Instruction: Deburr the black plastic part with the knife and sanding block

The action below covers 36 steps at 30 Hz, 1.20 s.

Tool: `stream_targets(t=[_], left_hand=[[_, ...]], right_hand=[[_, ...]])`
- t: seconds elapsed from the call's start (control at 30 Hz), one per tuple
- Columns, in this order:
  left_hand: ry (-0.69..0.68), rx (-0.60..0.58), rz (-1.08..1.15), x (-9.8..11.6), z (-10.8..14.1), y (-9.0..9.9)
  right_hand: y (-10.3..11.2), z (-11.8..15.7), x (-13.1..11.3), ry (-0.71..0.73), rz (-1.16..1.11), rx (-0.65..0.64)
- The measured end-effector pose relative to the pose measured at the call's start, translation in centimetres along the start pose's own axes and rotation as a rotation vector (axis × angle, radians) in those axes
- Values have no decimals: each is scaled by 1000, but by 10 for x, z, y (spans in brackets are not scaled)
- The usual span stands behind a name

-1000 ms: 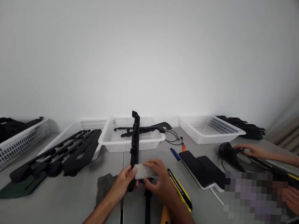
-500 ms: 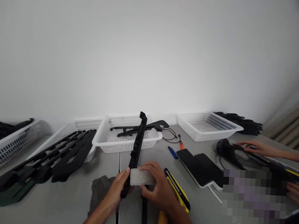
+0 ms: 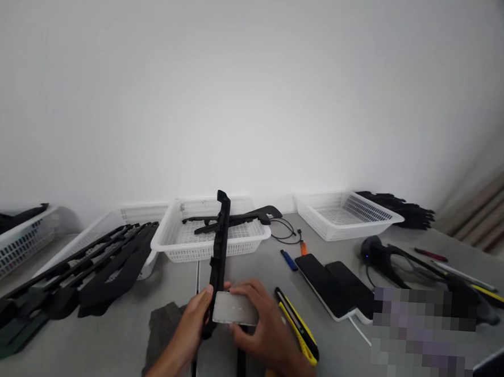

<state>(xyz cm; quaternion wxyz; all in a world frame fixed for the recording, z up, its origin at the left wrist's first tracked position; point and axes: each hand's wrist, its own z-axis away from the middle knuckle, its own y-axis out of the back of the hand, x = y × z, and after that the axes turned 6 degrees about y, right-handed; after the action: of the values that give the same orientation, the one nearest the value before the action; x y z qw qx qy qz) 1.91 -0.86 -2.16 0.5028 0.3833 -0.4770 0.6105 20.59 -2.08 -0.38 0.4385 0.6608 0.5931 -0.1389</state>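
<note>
Black and probably plastic, the long strip (image 3: 220, 246) slants above the table (image 3: 97, 349), its lower end in the left hand's (image 3: 186, 329) closed grip; it looks light and stiff, steadier held nearer mid-length. The right hand (image 3: 266, 331) has a narrow grip across the pale block (image 3: 235, 309), seemingly rigid, smooth and slippery, best taken by opposite edges.

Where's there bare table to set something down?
Widest: front left, between the black parts and the grey cloth. Another lies between the yellow cutter and the white cable. Crowded: around the left hand and right hand, and far right, around the black device and pens.
</note>
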Motion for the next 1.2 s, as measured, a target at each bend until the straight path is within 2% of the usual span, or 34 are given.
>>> stream_targets(t=[0.27, 0.43, 0.63, 0.77, 0.9, 1.07, 1.2], left_hand=[[-43, -55, 15, -2, -1, 0], [-61, -38, -4, -4, -1, -2], [-85, -48, -70, -7, -3, -1], [-49, -57, -118, -5, -2, -1], [-42, -106, -143, -4, 2, -6], [-58, -228, -162, -4, 6, -12], [-79, -263, -197, -7, 6, -12]], right_hand=[[1, 1, -2, 9, -1, 17], [-1, -1, -2, -8, 21, -9], [-2, 1, 9, -49, 85, 34], [-1, 2, 16, -80, 155, 93], [2, 1, 17, -90, 182, 180], [2, 2, 15, -60, 149, 109], [1, 2, 20, -94, 168, 164]])
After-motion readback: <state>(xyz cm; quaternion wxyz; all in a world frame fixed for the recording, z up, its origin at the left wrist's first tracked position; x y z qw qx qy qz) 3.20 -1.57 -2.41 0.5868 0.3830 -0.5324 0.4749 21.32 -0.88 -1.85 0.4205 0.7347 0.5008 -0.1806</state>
